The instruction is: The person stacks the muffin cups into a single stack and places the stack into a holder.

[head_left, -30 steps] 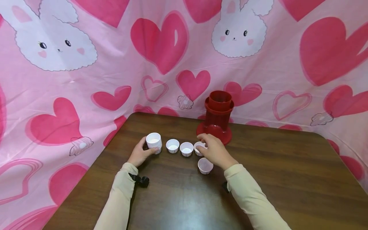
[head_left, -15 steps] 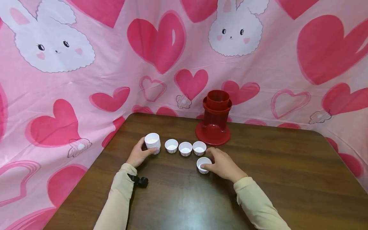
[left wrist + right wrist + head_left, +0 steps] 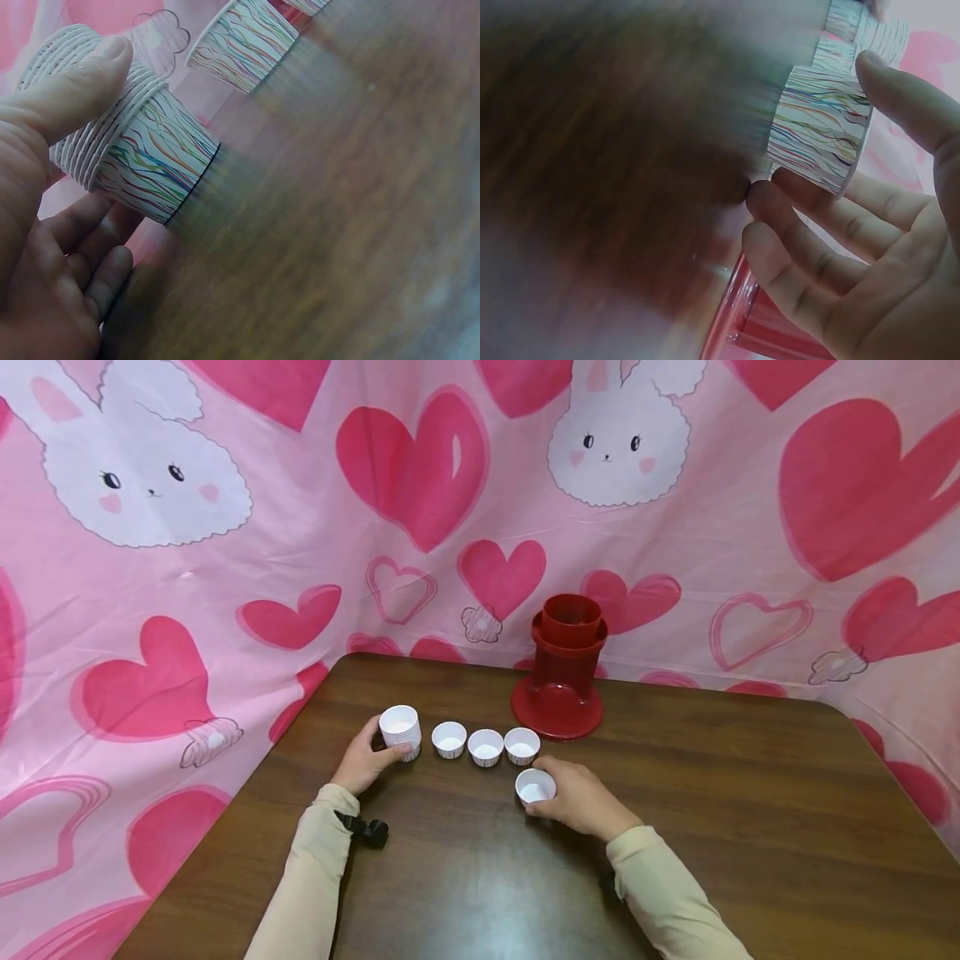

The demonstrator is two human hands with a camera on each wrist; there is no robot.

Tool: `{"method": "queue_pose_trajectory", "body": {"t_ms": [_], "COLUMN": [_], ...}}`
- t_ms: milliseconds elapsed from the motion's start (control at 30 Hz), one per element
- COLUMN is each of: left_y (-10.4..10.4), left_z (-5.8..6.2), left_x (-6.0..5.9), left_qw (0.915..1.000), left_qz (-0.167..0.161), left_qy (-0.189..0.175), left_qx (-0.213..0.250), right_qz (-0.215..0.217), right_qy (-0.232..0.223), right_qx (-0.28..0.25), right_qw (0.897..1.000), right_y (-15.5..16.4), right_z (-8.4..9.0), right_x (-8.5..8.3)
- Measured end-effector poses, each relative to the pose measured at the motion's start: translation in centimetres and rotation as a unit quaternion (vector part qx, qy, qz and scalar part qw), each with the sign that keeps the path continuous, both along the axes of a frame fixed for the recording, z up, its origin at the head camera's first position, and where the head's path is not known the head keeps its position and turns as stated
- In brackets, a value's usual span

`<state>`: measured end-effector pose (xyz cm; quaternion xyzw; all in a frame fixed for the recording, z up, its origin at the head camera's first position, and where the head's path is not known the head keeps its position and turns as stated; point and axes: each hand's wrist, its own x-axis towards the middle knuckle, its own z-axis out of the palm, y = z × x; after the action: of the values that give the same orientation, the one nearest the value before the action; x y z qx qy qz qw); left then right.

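Nearest the viewer, two forearms in cream sleeves reach forward over a dark brown wooden table [image 3: 750, 827]. The right hand [image 3: 581, 793] curls around a single small paper cup [image 3: 536, 787], thumb on one side and fingers on the other, with the cup standing upright on the table at the near middle; the right wrist view is blurred, so whether the fingertips press the wall or only rest against it is hard to say. Just beyond it, three more loose cups [image 3: 486, 747] stand in a row running left to right. At the left end of that row, the left hand [image 3: 363, 763] grips a nested stack of cups [image 3: 401, 732], thumb over the rims and fingers wrapped behind. The cups look thin, light and easily crushed, with striped, pleated walls; they are probably best held gently around the side wall rather than by the rim. Farther back stands a red plastic dispenser [image 3: 562, 668] on a round base, and behind everything hangs a pink cloth [image 3: 225, 568] printed with hearts and white rabbits.
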<state>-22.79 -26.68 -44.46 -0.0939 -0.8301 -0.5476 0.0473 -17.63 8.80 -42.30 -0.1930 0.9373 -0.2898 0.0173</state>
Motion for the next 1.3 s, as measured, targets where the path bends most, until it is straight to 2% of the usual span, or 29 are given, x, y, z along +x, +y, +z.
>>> {"method": "queue_pose_trajectory", "body": {"t_ms": [67,100,300,467,667,967,1000,1200,1233,1300], "left_y": [0.2,0.2,-0.5,-0.9,-1.0,-0.9,-0.8,-0.8,-1.0,-1.0], "left_z": [0.6,0.5,-1.6,-2.4,-2.5,-2.4,-1.9,-2.0,-2.5,-2.5], "left_x": [0.3,0.3,-1.1,-1.7,-1.8,-1.5,-1.2,-1.4,-1.7,-1.6], "left_qw": [1.0000,1.0000,1.0000,1.0000,0.9999,1.0000,1.0000,1.0000,1.0000,1.0000], "left_qz": [-0.003,-0.002,0.006,0.008,0.006,0.006,0.005,0.005,0.006,0.004], "left_qy": [0.003,0.002,-0.003,0.002,0.004,0.000,-0.002,-0.002,0.001,0.004], "left_qx": [-0.001,0.000,0.000,-0.003,-0.010,-0.001,0.002,0.001,-0.001,-0.003], "right_qz": [-0.003,-0.005,0.004,0.008,0.006,-0.003,-0.004,0.008,0.012,0.012], "right_qy": [-0.003,-0.007,-0.004,0.019,0.024,-0.022,-0.024,-0.006,-0.004,-0.001], "right_qx": [0.002,0.001,-0.039,-0.070,-0.094,-0.122,-0.128,-0.164,-0.168,-0.170], "right_qw": [1.000,1.000,0.999,0.997,0.995,0.992,0.992,0.986,0.986,0.985], "right_y": [0.0,0.0,0.3,0.2,-0.1,-0.9,-1.0,-1.9,-2.1,-2.4], "right_z": [0.1,0.1,0.2,0.5,1.2,2.3,2.4,2.8,2.8,3.1], "right_x": [-0.1,-0.1,-0.2,-0.3,-0.4,-0.7,-0.7,-1.3,-1.4,-1.6]}}
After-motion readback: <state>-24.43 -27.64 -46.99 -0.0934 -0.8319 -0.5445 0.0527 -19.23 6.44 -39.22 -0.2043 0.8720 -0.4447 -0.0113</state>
